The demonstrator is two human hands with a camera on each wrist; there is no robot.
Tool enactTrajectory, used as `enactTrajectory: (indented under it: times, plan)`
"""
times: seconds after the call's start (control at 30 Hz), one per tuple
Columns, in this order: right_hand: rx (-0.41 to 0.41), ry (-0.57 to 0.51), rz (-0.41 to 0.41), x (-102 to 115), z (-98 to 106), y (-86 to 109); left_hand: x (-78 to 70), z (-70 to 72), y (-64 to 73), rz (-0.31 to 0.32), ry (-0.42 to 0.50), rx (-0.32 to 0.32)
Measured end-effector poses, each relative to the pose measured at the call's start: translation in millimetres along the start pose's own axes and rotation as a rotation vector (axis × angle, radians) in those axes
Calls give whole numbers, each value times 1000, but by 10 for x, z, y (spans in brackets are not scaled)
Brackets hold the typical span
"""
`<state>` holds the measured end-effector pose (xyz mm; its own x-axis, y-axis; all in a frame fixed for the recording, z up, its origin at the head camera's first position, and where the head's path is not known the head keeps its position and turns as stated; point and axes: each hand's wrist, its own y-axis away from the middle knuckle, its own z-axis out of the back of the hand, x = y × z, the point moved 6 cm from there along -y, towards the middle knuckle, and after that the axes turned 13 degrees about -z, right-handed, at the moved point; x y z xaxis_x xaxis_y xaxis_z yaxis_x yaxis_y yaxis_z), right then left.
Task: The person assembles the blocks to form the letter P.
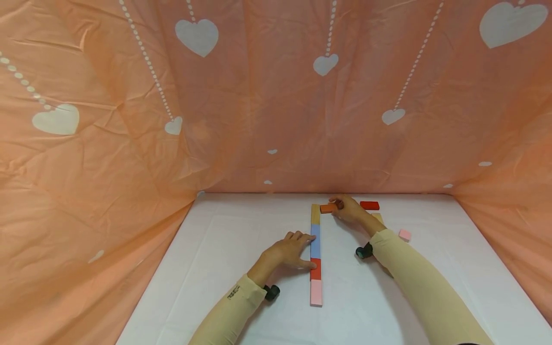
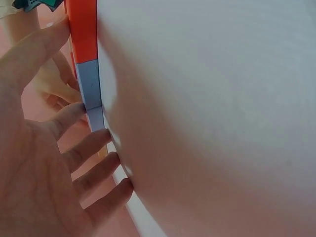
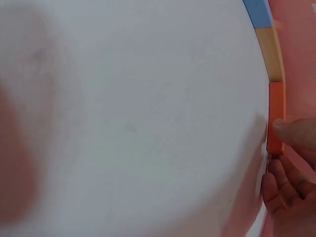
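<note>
Orange block (image 3: pixel 276 106), lying crosswise at the row's far end, is pinched near its free end by the right hand (image 1: pixel 347 211): thumb on its side, other fingers bent round the end. Left hand (image 1: pixel 291 251) spread wide, gripping nothing; thumb touches the red block (image 1: pixel 316 269), index fingertip touches the blue blocks (image 1: pixel 316 248).

Handling, judged by look: painted wood, light, stiff, not fragile, smooth so maybe a bit slippery. Best hold: thumb and fingertips across the long sides, near the free end, clear of the joint. Row pieces seem just butted together, so a knock could shift them.

Plain wood block (image 1: pixel 316 214) at the orange one's other end; pink block (image 1: pixel 316 293) at row's near end. Off right: loose red block (image 1: pixel 369 205), short pink block (image 1: pixel 404 235), second plain wood block (image 1: pixel 377 217) partly behind the right arm.

Counter (image 1: pixel 237 249): white, flat, faint creases. Peach curtain (image 1: pixel 258 105) with white hearts behind and both sides; room beyond hidden.
</note>
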<state>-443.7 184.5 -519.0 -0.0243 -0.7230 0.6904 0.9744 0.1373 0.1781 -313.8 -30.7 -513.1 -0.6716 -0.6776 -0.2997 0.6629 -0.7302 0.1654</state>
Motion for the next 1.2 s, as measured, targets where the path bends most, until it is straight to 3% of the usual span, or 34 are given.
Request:
enactTrajectory:
  times: [0.27,0.5,0.73,0.9,1.03,1.2]
  plan:
    - [-53,-23,51,12,173,125,1,8,-8,-9,-1,-3]
    - [-34,-114,-24,-103,385,288,6,-7,-3,-7,-9,1]
    - [-117,39,56,-193,609,328,-8,-5,15,-3,-13,4]
    - [-154,40,77,-284,714,331,-11,-3,14,-3,-14,2]
    - [-183,54,74,-353,786,357,-13,-5,6,-8,-12,0]
    - [-194,88,6,-441,826,389,-17,-10,8,-6,-11,2]
